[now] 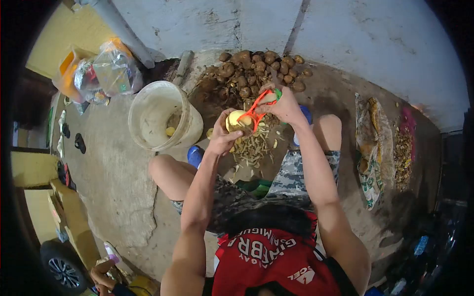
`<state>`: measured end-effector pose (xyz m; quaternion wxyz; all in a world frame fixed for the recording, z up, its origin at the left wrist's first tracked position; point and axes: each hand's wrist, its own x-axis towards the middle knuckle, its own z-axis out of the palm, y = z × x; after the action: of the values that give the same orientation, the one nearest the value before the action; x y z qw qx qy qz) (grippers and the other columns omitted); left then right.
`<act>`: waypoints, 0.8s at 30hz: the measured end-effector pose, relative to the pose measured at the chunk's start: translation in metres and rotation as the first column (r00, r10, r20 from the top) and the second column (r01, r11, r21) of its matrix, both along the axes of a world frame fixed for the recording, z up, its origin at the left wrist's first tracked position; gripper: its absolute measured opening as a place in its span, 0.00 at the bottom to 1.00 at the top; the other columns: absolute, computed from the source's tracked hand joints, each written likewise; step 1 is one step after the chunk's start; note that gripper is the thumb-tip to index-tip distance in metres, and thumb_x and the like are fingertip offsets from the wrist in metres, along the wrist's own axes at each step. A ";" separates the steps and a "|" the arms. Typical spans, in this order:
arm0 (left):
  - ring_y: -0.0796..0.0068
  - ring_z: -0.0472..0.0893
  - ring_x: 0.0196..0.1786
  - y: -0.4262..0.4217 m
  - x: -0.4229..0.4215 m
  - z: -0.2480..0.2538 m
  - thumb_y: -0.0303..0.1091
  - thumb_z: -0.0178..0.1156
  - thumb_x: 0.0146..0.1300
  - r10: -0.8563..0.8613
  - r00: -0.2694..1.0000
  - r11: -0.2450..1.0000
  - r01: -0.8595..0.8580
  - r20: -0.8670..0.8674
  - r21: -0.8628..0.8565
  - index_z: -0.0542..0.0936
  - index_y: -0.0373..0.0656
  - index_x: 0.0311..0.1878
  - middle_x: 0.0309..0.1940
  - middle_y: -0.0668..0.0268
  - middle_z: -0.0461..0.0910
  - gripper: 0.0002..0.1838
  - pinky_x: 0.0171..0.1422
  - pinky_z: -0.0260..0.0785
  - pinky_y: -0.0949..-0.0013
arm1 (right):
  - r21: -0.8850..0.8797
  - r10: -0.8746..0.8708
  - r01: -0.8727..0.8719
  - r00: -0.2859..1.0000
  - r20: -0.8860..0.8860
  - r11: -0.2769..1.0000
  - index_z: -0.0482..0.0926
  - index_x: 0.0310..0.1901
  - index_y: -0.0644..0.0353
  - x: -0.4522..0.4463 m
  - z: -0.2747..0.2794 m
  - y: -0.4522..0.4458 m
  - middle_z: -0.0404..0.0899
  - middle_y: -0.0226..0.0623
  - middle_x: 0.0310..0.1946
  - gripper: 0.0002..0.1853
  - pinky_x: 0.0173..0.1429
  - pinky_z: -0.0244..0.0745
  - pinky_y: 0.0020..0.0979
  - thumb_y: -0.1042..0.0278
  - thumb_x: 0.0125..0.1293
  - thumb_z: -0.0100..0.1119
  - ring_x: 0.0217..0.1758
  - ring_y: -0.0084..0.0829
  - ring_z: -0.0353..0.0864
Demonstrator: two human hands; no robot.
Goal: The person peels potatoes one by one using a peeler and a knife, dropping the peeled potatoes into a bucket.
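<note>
My left hand is closed around a peeled yellow potato, held above the ground between my knees. In my right hand is an orange peeler, its head against the right side of the potato. A bit of green shows by the right fingers. Beneath both hands lies a heap of potato peelings. Beyond them, against the wall, sits a pile of unpeeled brown potatoes.
A whitish bucket with a yellow potato inside stands to the left. Plastic bags lie behind it. On the right are a flattened sack and a strip of scraps. Another person's hand shows at lower left.
</note>
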<state>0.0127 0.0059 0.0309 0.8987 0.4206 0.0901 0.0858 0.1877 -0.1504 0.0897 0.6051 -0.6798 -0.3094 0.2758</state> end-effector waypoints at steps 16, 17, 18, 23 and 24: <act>0.66 0.78 0.60 0.003 -0.002 -0.002 0.24 0.78 0.47 -0.005 0.996 0.999 0.009 0.088 -0.041 0.65 0.39 0.65 0.56 0.62 0.75 0.42 0.65 0.74 0.62 | -0.069 -0.037 0.038 0.999 0.016 0.997 0.77 0.46 0.66 0.013 -0.006 0.006 0.83 0.36 0.39 0.25 0.48 0.82 0.34 0.78 0.46 0.80 0.44 0.28 0.84; 0.66 0.78 0.60 0.002 -0.006 -0.001 0.24 0.78 0.47 -0.008 0.996 0.999 0.011 0.087 -0.041 0.65 0.39 0.65 0.56 0.62 0.75 0.42 0.65 0.74 0.62 | -0.120 -0.033 0.031 0.999 -0.013 0.992 0.77 0.46 0.66 0.019 -0.011 0.004 0.83 0.36 0.39 0.25 0.48 0.81 0.33 0.79 0.46 0.79 0.44 0.27 0.84; 0.67 0.78 0.59 0.004 -0.008 0.000 0.26 0.78 0.48 -0.063 0.989 0.987 0.082 0.135 -0.136 0.65 0.39 0.66 0.56 0.62 0.75 0.43 0.65 0.74 0.63 | -0.118 -0.035 0.033 0.999 -0.009 0.992 0.77 0.46 0.66 0.026 -0.014 0.000 0.83 0.36 0.39 0.25 0.48 0.81 0.33 0.79 0.46 0.79 0.44 0.27 0.84; 0.68 0.78 0.60 0.010 -0.011 0.019 0.28 0.78 0.49 -0.085 0.995 0.992 0.090 0.053 -0.094 0.64 0.39 0.68 0.57 0.62 0.76 0.44 0.65 0.73 0.64 | -0.015 -0.100 0.101 0.950 -0.297 0.995 0.77 0.44 0.66 0.018 -0.003 -0.002 0.84 0.37 0.38 0.21 0.48 0.81 0.32 0.82 0.49 0.75 0.41 0.28 0.85; 0.68 0.78 0.60 0.008 -0.008 0.012 0.28 0.78 0.49 -0.080 0.995 0.992 0.085 0.053 -0.096 0.64 0.39 0.68 0.57 0.62 0.76 0.44 0.65 0.73 0.64 | 0.018 -0.070 0.076 0.974 -0.214 0.997 0.77 0.44 0.67 0.014 0.001 0.001 0.84 0.38 0.38 0.20 0.47 0.81 0.32 0.82 0.49 0.75 0.41 0.29 0.85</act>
<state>0.0047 0.0143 0.0431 0.9230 0.3770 0.0547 0.0541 0.2015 -0.1489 0.0903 0.6532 -0.6494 -0.2212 0.3205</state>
